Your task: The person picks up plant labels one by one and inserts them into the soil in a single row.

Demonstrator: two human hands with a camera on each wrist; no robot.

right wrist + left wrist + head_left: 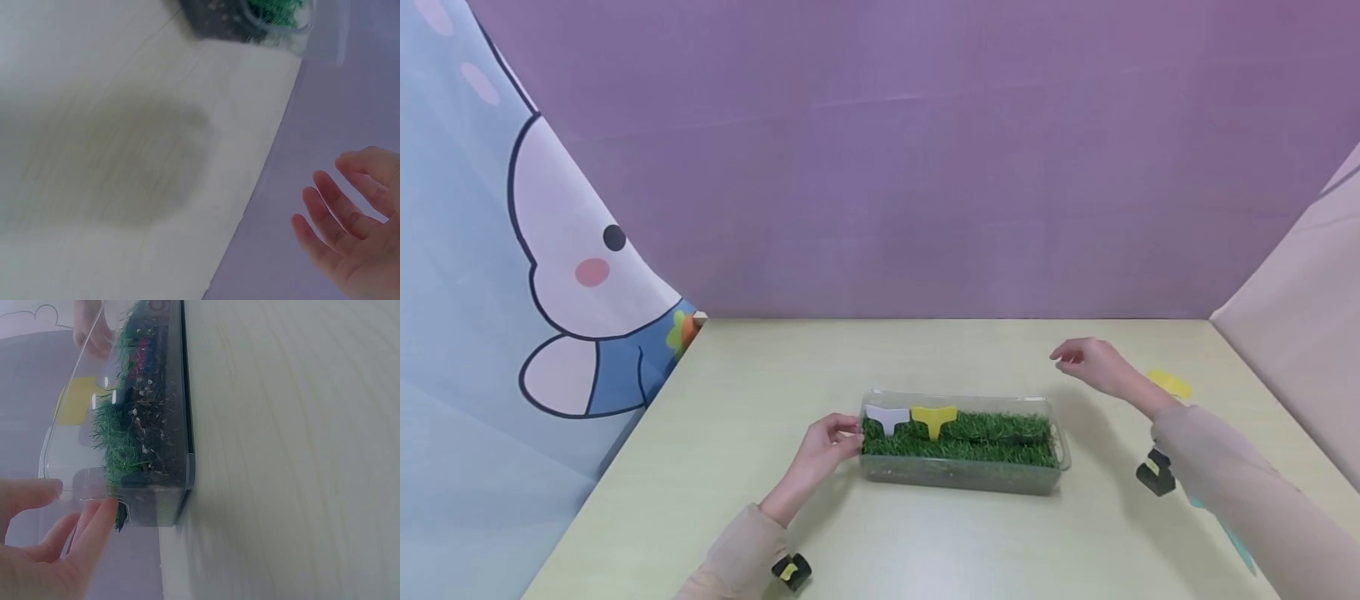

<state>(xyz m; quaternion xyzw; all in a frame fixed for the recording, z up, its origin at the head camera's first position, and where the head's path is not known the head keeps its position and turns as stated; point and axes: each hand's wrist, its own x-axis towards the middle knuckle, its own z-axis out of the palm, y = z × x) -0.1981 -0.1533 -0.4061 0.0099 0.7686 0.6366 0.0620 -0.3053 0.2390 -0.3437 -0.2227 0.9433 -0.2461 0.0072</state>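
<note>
A clear plastic box (955, 481) filled with green artificial grass (1000, 429) sits on the table, with dark soil-like filling showing through its wall in the left wrist view. Upright in the grass at its left half are a white T-shaped plant label (887, 416) and a yellow T-shaped plant label (934, 417). My left hand (822, 452) grips the box's left end, thumb at the rim and fingers against the end wall. Beyond the right end, my right hand (1096, 365) hovers over the table, fingers loosely bent and apart, holding nothing.
A yellow piece (1171, 383) lies on the table behind my right forearm. Something teal (1238, 546) shows partly from under the right sleeve. A purple cloth (925, 167) hangs behind the table's far edge, and a rabbit-print curtain (572, 308) borders the left.
</note>
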